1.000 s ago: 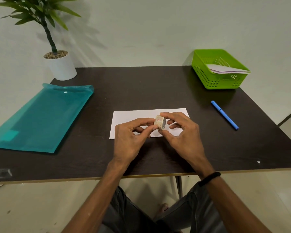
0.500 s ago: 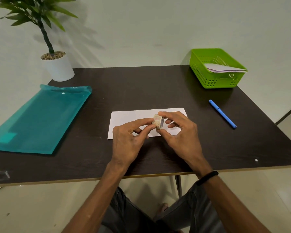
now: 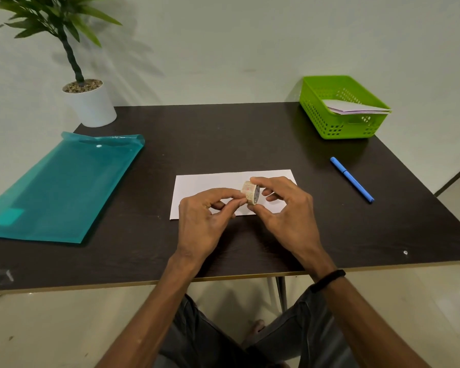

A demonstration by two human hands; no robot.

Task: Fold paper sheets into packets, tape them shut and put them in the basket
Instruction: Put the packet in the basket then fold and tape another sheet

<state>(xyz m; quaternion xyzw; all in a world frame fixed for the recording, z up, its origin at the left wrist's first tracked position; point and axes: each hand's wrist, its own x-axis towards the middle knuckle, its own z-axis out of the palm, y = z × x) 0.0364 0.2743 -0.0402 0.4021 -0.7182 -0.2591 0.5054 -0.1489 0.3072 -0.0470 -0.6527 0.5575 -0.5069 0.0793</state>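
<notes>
A folded white paper packet (image 3: 205, 184) lies flat in the middle of the dark table. Just above it my right hand (image 3: 284, 208) holds a small patterned tape roll (image 3: 251, 192) between thumb and fingers. My left hand (image 3: 205, 221) pinches at the roll's left edge with thumb and forefinger. A green basket (image 3: 319, 120) stands at the table's far right corner and holds folded white paper packets (image 3: 356, 107).
A blue pen (image 3: 352, 179) lies to the right of the packet. A teal plastic folder (image 3: 61, 187) covers the table's left side. A potted plant (image 3: 88, 102) stands at the back left. The dark table (image 3: 223, 134) ends near my wrists.
Both hands stay together on the tape roll over the packet. The view shifted slightly; nothing on the table moved.
</notes>
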